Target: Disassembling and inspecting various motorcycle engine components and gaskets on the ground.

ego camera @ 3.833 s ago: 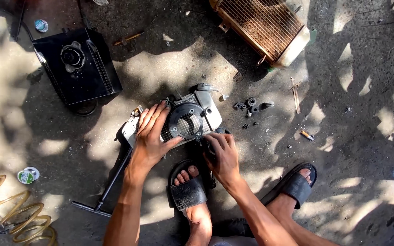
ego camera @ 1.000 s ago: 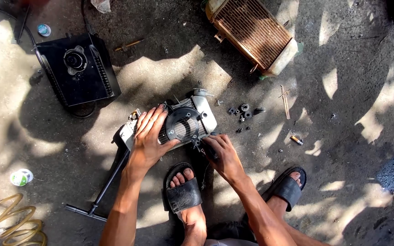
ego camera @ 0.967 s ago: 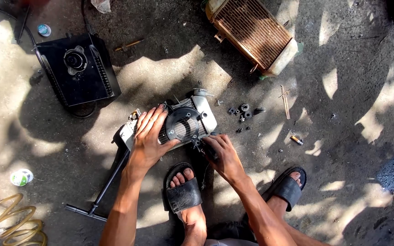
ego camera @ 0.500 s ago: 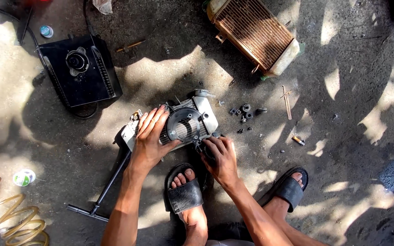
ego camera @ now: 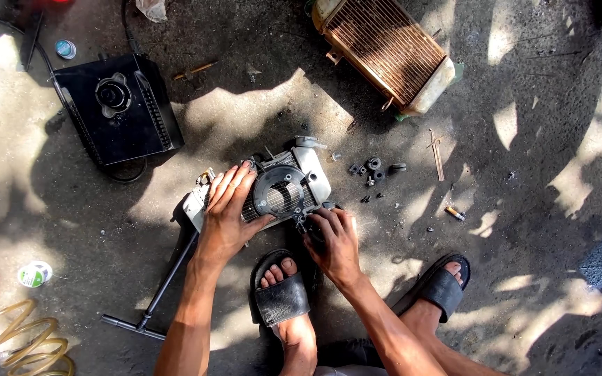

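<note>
1. a view from above of a person squatting on a concrete floor (ego camera: pixel 538 209) dappled with sun and leaf shadow, both bare forearms reaching forward.
2. between the hands lies a small grey radiator fan assembly (ego camera: pixel 283 189), a finned block with a round black fan housing on top, set on the floor just ahead of the person's feet.
3. the left hand (ego camera: pixel 228 212) lies flat on the assembly's left side, fingers spread and extended, palm pressing down; its grip is released, not curled around anything.
4. the right hand (ego camera: pixel 332 237) is at the assembly's lower right corner, fingers clenched around a small dark tool (ego camera: pixel 309 221) whose tip meets the fan housing's edge; the tool's kind cannot be made out.
5. a thin black rod (ego camera: pixel 165 285) runs from the assembly's left end down and to the left, ending in a short crossbar.
6. just right of the assembly is a cluster of small black rubber parts (ego camera: pixel 374 169) and loose bits.
7. further away, upper right, a larger rusty brown radiator (ego camera: pixel 388 49) lies at an angle.
8. upper left, a black square fan shroud (ego camera: pixel 116 108) with a round centre.
9. lower left corner, coiled yellow hose (ego camera: pixel 8 341), with a small round green and white tin (ego camera: pixel 35 273) near it.
10. the person wears black slide sandals (ego camera: pixel 281 299), one foot directly below the assembly.
</note>
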